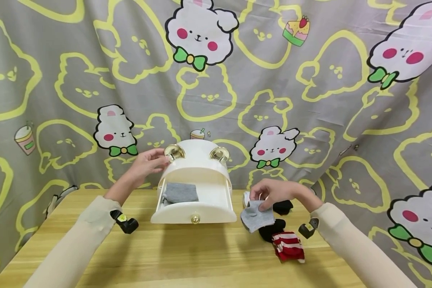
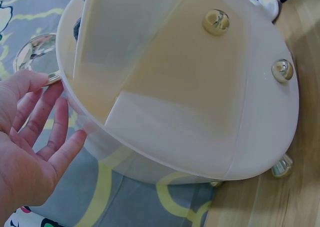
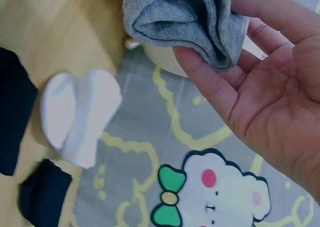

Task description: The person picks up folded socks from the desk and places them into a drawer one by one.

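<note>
A white rounded drawer box [image 1: 196, 160] with gold knobs stands at the back of the wooden table [image 1: 187, 256]. Its bottom drawer [image 1: 216, 216] is pulled out, and a folded grey sock [image 1: 180, 193] lies inside. My left hand [image 1: 149, 162] rests against the box's upper left side, straight fingers [image 2: 50, 112] touching it beside a shiny knob [image 2: 35, 52]. My right hand [image 1: 270, 194] is to the right of the box and pinches another grey sock [image 1: 257, 218] between thumb and fingers [image 3: 210, 82]. That sock [image 3: 180, 17] hangs folded over the fingers.
To the right of the box lie a white sock [image 3: 80, 114], two black socks [image 1: 282, 207] [image 1: 270, 230] and a red-and-white striped sock [image 1: 288, 246]. A grey cartoon-print cloth [image 1: 309, 100] hangs behind the table and drapes past its edges.
</note>
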`<state>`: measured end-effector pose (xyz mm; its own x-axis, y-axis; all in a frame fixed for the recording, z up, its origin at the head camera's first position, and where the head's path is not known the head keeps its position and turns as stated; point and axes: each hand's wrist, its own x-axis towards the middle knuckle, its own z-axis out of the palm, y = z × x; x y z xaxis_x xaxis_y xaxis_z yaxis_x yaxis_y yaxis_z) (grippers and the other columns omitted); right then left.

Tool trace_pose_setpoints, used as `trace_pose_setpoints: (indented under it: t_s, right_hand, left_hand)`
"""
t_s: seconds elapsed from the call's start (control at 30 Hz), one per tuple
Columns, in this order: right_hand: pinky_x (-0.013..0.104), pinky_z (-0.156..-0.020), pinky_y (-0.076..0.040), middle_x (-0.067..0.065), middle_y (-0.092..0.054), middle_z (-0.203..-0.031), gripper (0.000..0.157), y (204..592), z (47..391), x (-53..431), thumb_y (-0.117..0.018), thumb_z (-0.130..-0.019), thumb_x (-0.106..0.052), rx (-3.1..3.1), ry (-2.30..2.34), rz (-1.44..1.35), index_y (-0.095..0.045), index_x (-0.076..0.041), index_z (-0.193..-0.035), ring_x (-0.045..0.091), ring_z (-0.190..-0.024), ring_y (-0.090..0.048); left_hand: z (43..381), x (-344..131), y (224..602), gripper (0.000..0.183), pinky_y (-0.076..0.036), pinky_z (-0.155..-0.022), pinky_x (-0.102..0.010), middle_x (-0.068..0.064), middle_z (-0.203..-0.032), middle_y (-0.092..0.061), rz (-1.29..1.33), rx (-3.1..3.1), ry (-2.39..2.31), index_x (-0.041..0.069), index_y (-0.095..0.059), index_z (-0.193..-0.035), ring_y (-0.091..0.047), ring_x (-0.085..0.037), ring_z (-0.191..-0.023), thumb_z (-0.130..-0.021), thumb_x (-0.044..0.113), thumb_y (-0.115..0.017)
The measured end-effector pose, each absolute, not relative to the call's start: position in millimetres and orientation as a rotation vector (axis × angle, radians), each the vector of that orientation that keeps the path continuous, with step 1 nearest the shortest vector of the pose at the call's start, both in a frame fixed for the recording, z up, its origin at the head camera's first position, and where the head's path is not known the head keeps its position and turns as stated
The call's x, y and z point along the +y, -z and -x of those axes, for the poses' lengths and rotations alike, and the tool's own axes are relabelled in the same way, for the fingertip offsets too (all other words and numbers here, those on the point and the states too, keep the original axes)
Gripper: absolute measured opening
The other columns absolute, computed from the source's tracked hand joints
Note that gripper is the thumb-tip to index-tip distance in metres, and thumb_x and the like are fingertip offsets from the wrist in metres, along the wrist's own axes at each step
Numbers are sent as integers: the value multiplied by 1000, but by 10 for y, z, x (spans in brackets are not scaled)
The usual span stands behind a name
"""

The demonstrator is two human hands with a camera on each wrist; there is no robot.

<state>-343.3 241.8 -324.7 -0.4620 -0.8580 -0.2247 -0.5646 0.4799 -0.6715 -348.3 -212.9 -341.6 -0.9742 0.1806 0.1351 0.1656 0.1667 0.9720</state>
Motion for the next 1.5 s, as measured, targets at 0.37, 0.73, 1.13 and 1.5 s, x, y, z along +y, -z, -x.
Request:
trace_pose_setpoints:
  t_s: [0.37,0.73,1.13,1.5]
  right_hand:
    - [27,-75,-56,3,-64,-98,18,2840,3465,2363,-77,-89,-5,2252,664,1098,-69,-10,-104,17,-85,-61]
    - [24,-72,-54,4,-63,-98,20,2489,3526,2155,-75,-90,-5,2211,754,1154,-67,-4,-109,13,-84,-61]
    - [25,-71,-55,3,-66,-98,21,2402,3474,1677,-77,-89,-4,2255,814,1157,-70,-6,-109,15,-86,-64]
    - [26,-76,-57,2,-70,-94,18,2516,3355,1376,-79,-86,-2,2356,750,1188,-73,-5,-102,14,-86,-65]
  left_hand:
    - [3480,-2129,3409,60,-41,-115,-58,15,-97,-68,-351,2394,-1977,-1,-44,-147,-66,-4,-92,-101,32,-65]
    - [3478,-2120,3418,60,-45,-113,-55,14,-101,-68,-344,2411,-1964,1,-46,-147,-66,-4,-94,-101,34,-66]
    - [3492,-2119,3400,59,-43,-114,-57,14,-99,-68,-348,2403,-1972,1,-47,-146,-66,-5,-93,-100,32,-67]
    - [3496,-2125,3417,58,-44,-114,-56,15,-98,-68,-345,2390,-1983,0,-45,-148,-67,-4,-92,-101,29,-65]
